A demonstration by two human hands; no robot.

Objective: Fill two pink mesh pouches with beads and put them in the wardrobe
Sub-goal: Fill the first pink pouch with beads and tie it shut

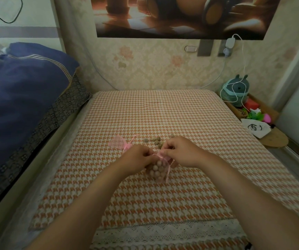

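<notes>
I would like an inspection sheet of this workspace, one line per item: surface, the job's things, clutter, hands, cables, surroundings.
Surface: checked cloth covers the table, with a lace edge on the near side.
Job's things: filled pouch of beads is held between the hands; empty pouch lies flat to the left; loose beads lie behind the hands.
Clutter: plush toy, white bag and small toys on the right.
Grippers: left hand and right hand each pinch the pink ribbon at the filled pouch's neck.
Cables: white cable hangs from a wall charger over the plush toy; black cable at upper left.
Surroundings: blue bedding on the left; poster on the wall.
</notes>
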